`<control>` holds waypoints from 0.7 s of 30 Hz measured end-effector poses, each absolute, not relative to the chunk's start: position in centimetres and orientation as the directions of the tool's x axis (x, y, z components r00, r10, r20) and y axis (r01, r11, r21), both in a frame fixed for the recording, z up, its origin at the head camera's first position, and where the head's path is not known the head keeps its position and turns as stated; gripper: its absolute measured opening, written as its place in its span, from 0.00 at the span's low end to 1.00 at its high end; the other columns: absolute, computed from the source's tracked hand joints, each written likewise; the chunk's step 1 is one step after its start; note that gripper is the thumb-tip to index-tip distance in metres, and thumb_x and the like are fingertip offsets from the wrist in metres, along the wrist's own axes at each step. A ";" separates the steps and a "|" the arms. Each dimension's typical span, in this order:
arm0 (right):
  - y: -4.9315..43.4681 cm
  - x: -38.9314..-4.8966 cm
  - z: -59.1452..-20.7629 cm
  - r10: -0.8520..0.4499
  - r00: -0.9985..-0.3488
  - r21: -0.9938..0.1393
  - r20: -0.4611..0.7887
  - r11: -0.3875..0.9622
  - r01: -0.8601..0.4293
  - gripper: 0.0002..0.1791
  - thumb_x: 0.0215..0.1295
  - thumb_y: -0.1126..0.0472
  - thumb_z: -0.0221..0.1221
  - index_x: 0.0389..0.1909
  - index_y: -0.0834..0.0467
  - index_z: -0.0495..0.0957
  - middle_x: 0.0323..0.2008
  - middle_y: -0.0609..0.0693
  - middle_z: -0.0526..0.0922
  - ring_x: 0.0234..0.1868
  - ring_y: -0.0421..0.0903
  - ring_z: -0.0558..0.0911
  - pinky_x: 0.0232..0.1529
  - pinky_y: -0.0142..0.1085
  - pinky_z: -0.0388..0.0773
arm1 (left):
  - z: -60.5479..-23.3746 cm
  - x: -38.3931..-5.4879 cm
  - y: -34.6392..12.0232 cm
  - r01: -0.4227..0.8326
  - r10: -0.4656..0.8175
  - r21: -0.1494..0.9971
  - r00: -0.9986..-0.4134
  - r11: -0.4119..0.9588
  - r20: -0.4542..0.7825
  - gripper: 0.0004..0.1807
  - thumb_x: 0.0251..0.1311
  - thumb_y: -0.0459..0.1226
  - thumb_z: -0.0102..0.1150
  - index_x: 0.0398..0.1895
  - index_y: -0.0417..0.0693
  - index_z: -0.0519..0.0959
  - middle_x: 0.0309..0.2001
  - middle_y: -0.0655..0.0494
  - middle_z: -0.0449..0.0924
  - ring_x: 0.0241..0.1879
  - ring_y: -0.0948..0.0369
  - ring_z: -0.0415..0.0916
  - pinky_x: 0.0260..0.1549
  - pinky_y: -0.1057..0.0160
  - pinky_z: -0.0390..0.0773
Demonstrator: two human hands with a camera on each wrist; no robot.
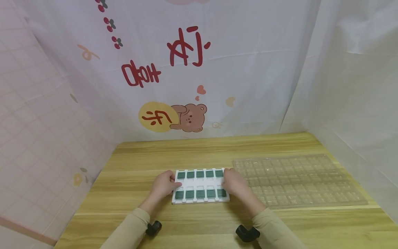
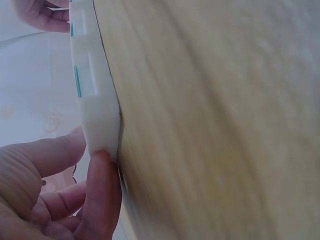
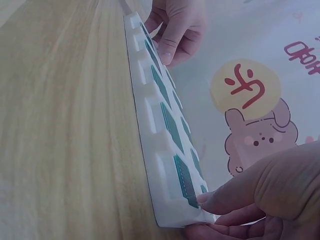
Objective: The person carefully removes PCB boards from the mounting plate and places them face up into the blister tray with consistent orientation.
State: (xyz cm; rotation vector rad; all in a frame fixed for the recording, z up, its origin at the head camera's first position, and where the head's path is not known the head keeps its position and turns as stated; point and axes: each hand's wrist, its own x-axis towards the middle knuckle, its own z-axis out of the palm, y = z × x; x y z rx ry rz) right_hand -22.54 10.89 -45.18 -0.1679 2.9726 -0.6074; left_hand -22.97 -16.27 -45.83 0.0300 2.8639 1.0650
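Note:
A white tray (image 1: 189, 183) with two rows of small green circuit boards (image 1: 200, 194) lies low over the wooden table, in the middle of the head view. My left hand (image 1: 163, 185) grips its left end, the thumb over the top face and fingers at the side. At the opposite end, my right hand (image 1: 234, 182) pinches the edge. Seen from the right wrist, that thumb (image 3: 230, 192) overlaps the nearest board at the corner. In the left wrist view, a fingertip (image 2: 102, 165) presses against the end of the tray, close to the tabletop.
Clear plastic trays (image 1: 295, 181) with many compartments lie on the right of the table (image 1: 140, 155), just beyond my right hand. White printed cloth (image 1: 248, 86) hangs behind the table and along both sides.

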 end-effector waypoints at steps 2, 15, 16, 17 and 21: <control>10.9 -22.5 -45.1 -0.126 -0.989 -0.391 -0.080 0.916 -0.085 0.14 0.56 0.69 0.61 0.42 0.72 0.77 0.32 0.59 0.76 0.31 0.50 0.74 0.31 0.45 0.78 | -45.8 -22.9 -16.2 -0.009 0.052 0.652 -0.996 0.758 -0.073 0.14 0.55 0.36 0.72 0.28 0.44 0.73 0.21 0.55 0.73 0.15 0.62 0.71 0.14 0.67 0.72; 11.4 -22.4 -45.1 -0.118 -0.990 -0.391 -0.081 0.917 -0.077 0.12 0.56 0.70 0.60 0.41 0.71 0.77 0.32 0.58 0.75 0.30 0.50 0.74 0.30 0.45 0.78 | -45.9 -22.9 -15.9 -0.002 0.060 0.654 -0.996 0.757 -0.072 0.14 0.55 0.37 0.72 0.29 0.43 0.74 0.22 0.55 0.73 0.16 0.62 0.72 0.14 0.67 0.73; 11.4 -22.3 -45.1 -0.119 -0.990 -0.391 -0.079 0.917 -0.080 0.13 0.56 0.70 0.60 0.41 0.71 0.77 0.32 0.58 0.75 0.30 0.50 0.74 0.30 0.45 0.78 | -45.9 -22.9 -15.8 -0.001 0.061 0.651 -0.995 0.759 -0.072 0.14 0.55 0.37 0.72 0.30 0.43 0.74 0.22 0.55 0.73 0.16 0.62 0.72 0.15 0.67 0.73; 11.4 -22.3 -45.1 -0.122 -0.990 -0.390 -0.075 0.917 -0.083 0.13 0.56 0.70 0.60 0.41 0.72 0.77 0.31 0.58 0.75 0.30 0.50 0.74 0.30 0.45 0.78 | -45.9 -22.9 -15.8 -0.004 0.059 0.652 -0.995 0.758 -0.075 0.14 0.55 0.37 0.73 0.30 0.43 0.75 0.22 0.55 0.73 0.16 0.62 0.72 0.15 0.67 0.73; 11.6 -22.2 -45.0 -0.128 -0.989 -0.392 -0.070 0.915 -0.091 0.13 0.55 0.70 0.59 0.41 0.72 0.77 0.30 0.58 0.75 0.29 0.50 0.73 0.30 0.45 0.78 | -45.9 -22.9 -15.6 -0.006 0.059 0.650 -0.995 0.760 -0.078 0.14 0.55 0.37 0.73 0.30 0.43 0.75 0.21 0.55 0.73 0.16 0.62 0.72 0.15 0.67 0.73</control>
